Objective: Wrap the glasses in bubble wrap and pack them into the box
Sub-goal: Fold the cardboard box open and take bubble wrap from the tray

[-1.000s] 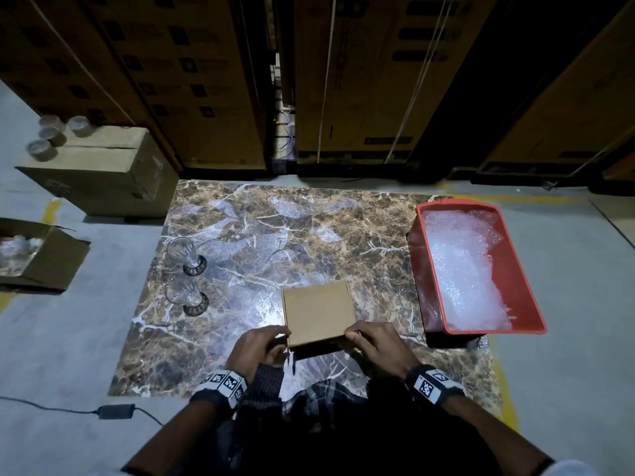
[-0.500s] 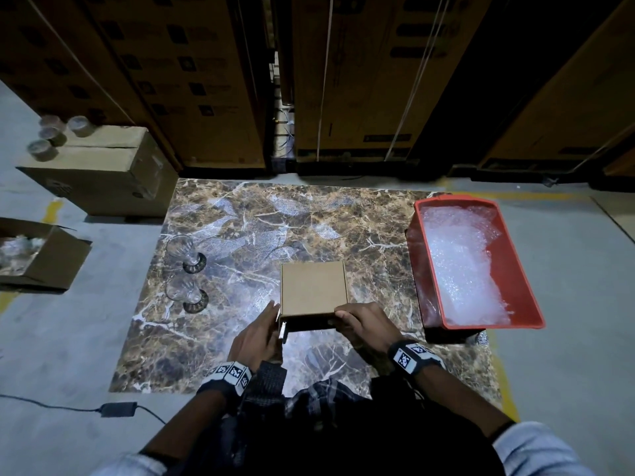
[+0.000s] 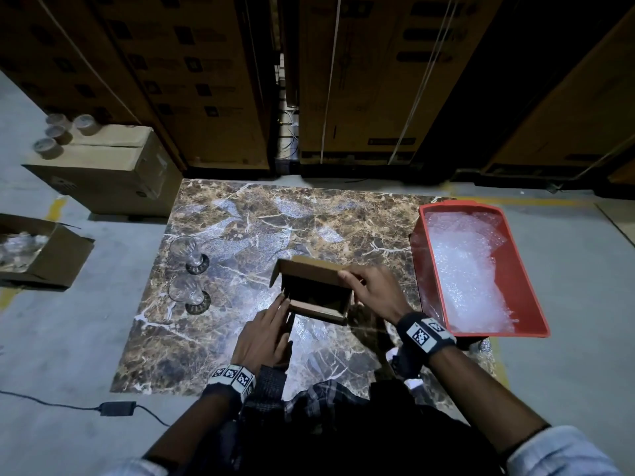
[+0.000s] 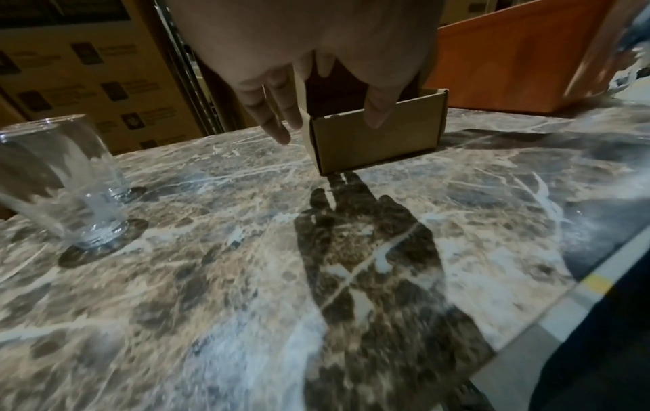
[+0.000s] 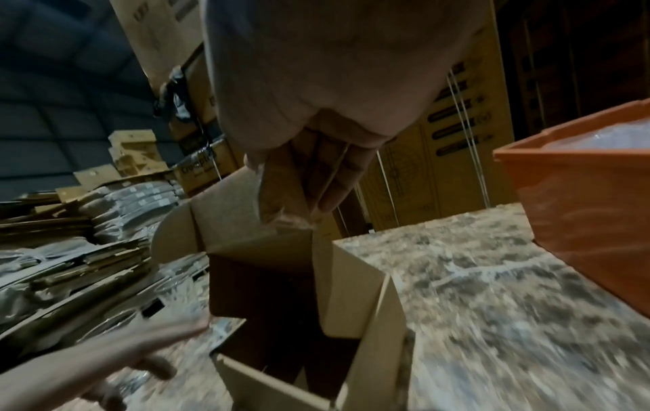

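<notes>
Box [image 3: 318, 297] is sitting near the front middle of the marble slab [image 3: 240, 338], lid [image 3: 309, 266] standing raised, dark inside showing, contents not readable. Right hand [image 3: 372, 292] is gripping the lid's free edge, fingers curled over the top with the thumb against the underside; the right wrist view is showing the lid [image 5: 246, 205] being pinched between thumb and fingers. Left hand [image 3: 264, 334] is lying flat with fingers straight, fingertips touching the box's near-left corner, holding nothing; in the left wrist view, straight fingers [image 4: 278, 111] are reaching down at the box [image 4: 376, 141] rim. Two glasses are standing upright to the left of the box, well apart from it: far glass [image 3: 187, 252] and near glass [image 3: 187, 293], both unwrapped, each throwing a dark round shadow at its base. Bubble wrap [image 3: 467, 269] is lying piled in the red tray [image 3: 534, 300] at the slab's right edge. Brown carton [image 3: 113, 173] is standing on the floor beyond the left corner with four tape rolls [image 3: 62, 130] on top. Open carton [image 3: 58, 259] is sitting at the far left, holding something clear, too blurred to tell. Power adapter [image 3: 117, 408] with cable is lying on the floor at front left. Tall strapped cartons [image 3: 371, 80] are lining the back.
</notes>
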{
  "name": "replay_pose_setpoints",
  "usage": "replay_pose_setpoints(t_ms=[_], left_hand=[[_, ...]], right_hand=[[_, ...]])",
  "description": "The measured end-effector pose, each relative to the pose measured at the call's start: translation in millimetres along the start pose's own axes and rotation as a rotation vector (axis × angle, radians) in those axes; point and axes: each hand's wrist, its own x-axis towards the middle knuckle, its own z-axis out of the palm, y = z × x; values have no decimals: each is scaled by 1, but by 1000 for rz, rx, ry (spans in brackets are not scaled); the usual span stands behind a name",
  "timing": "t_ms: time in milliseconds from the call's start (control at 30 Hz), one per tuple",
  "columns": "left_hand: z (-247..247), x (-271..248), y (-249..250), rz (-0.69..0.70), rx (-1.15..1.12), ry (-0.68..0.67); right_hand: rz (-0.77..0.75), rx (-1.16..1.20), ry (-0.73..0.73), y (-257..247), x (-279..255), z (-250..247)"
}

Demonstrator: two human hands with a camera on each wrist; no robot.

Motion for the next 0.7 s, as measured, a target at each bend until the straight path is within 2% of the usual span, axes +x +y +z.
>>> replay_pose_setpoints(t_ms=[133,267,333,433,467,600,700], left_hand=[[-1,8,-3,55,110,-68],[-11,19,-4,55,146,-84],[-15,28,-4,41,143,-133],[-19,37,-1,63,133,-134],[-19,38,1,67,126,-124],[-15,39,1,63,44,-74],[-13,43,1,34,-33,-80]], right_hand=[[-20,-18,38,-3,37,-26],[12,66,-86,0,72,-52],[61,-16,-82,2,85,-63],[217,-383,163,9,111,-69],[265,-416,221,11,119,-68],[405,-291,255,19,142,-53],[502,-13,449,12,142,-37]])
